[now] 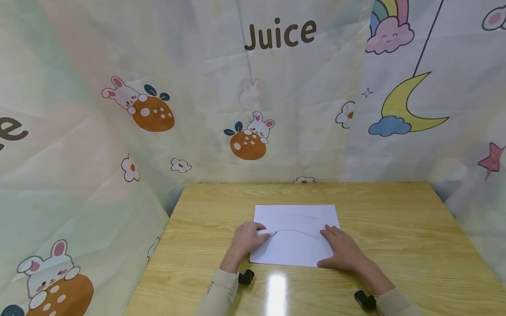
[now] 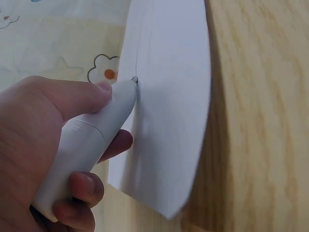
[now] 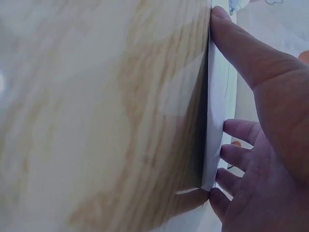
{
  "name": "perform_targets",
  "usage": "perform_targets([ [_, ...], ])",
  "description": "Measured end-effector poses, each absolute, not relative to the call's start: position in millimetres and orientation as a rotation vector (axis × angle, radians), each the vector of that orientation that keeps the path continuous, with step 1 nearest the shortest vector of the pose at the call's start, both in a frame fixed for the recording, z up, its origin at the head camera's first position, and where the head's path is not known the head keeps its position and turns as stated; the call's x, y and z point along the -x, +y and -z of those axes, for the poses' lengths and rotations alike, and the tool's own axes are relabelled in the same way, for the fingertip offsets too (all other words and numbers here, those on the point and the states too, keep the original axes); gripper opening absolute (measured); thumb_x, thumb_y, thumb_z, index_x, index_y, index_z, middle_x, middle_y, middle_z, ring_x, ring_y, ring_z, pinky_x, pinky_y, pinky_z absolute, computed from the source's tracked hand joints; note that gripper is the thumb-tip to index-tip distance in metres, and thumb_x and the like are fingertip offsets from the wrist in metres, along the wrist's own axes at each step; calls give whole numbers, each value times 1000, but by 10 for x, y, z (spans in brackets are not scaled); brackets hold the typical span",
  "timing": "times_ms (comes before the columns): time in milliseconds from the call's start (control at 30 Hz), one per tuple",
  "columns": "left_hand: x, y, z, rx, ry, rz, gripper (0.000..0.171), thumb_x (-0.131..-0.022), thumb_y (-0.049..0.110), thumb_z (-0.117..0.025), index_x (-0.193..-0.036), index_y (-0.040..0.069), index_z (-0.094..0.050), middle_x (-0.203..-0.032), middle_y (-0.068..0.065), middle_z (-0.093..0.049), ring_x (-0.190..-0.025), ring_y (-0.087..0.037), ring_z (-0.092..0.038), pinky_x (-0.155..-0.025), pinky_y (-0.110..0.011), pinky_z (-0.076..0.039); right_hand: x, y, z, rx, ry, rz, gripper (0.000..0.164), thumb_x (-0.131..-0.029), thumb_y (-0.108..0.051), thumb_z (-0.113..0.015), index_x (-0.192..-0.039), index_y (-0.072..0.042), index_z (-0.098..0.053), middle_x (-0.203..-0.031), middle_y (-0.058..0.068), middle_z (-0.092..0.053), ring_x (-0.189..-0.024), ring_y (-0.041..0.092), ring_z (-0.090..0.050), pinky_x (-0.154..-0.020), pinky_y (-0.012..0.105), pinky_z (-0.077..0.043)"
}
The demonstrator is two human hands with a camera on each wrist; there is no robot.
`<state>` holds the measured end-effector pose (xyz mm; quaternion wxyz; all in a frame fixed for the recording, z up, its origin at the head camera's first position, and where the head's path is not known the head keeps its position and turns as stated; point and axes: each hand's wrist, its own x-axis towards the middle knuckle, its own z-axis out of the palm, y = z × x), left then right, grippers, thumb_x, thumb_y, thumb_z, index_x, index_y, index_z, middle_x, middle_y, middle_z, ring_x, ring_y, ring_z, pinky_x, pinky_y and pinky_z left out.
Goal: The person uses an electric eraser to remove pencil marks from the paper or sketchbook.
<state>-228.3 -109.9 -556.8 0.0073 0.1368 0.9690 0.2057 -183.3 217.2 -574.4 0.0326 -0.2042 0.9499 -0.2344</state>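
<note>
A white sheet of paper (image 1: 292, 252) lies on the wooden table with a thin curved grey line (image 1: 297, 230) across its middle and a fainter arc above it. At the paper's left side, my left hand (image 1: 246, 238) grips a thick white pen (image 2: 79, 142). The pen's small metal-looking tip meets the paper at the left end of the curved line. On the opposite side, my right hand (image 1: 345, 250) rests with spread fingers on the sheet's right edge, thumb near the lower right corner. The right wrist view shows the fingertips along the paper's edge, which stands slightly off the table.
The wooden table (image 1: 205, 206) extends around the sheet on all sides. Behind and to the left hangs a printed cloth (image 1: 205, 87) with rabbits, fruit and flowers. Black devices (image 1: 246, 277) sit by both wrists. Glare shows on the table's front part.
</note>
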Motion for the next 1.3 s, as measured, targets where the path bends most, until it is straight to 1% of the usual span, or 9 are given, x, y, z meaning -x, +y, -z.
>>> perform_targets([
  [100,2275,-1093,5561,-444,3038,-653,29,-83,42,-74,-99,18,-78,-94,2,-72,-76,-11,-63,-62,-30,-49,1830,2160,5749,622,2918,720,102,-65,-63,-80,-138,2,-49,-145,29,-38,-133,50,-31,-103,63,-26],
  [267,2261,-1070,5570,-396,3048,-664,28,-83,42,-74,-98,19,-79,-94,4,-72,-83,-12,-65,-66,-30,-50,1833,2175,5760,605,2920,713,102,-65,-62,-80,-138,1,-48,-146,28,-38,-134,49,-30,-103,63,-26],
  [367,2266,-1051,5577,-405,3052,-670,28,-84,42,-74,-98,19,-79,-93,5,-72,-83,-13,-66,-66,-30,-50,1840,2183,5762,601,2922,707,103,-64,-63,-80,-138,1,-48,-146,28,-37,-134,49,-30,-103,63,-25],
  [467,2267,-1044,5582,-406,3048,-693,29,-84,43,-73,-99,18,-78,-94,5,-72,-83,-14,-66,-66,-31,-50,1845,2183,5758,600,2924,718,103,-64,-62,-81,-138,1,-49,-145,28,-38,-133,49,-30,-103,64,-25],
  [600,2246,-1067,5592,-348,3052,-701,28,-83,42,-74,-97,18,-79,-93,5,-72,-83,-14,-65,-63,-30,-49,1848,2178,5767,598,2919,726,102,-64,-62,-81,-138,1,-49,-146,27,-38,-134,49,-29,-103,64,-25],
  [767,2226,-1082,5600,-335,3065,-670,28,-82,43,-74,-97,19,-79,-92,4,-72,-81,-14,-65,-61,-30,-48,1847,2165,5781,596,2904,715,104,-64,-66,-79,-138,0,-48,-146,28,-37,-134,49,-29,-103,63,-25],
  [1033,2234,-1095,5629,-303,3058,-724,28,-83,43,-73,-97,19,-79,-95,4,-72,-86,-15,-66,-65,-31,-50,1859,2175,5778,603,2918,716,104,-63,-66,-79,-138,0,-49,-146,27,-38,-134,49,-30,-103,63,-26],
  [1300,2226,-1050,5623,-315,3057,-720,29,-84,42,-73,-99,18,-79,-94,4,-72,-85,-15,-66,-65,-32,-50,1854,2170,5786,601,2909,712,103,-64,-65,-80,-138,1,-49,-146,28,-38,-134,49,-30,-103,63,-26],
])
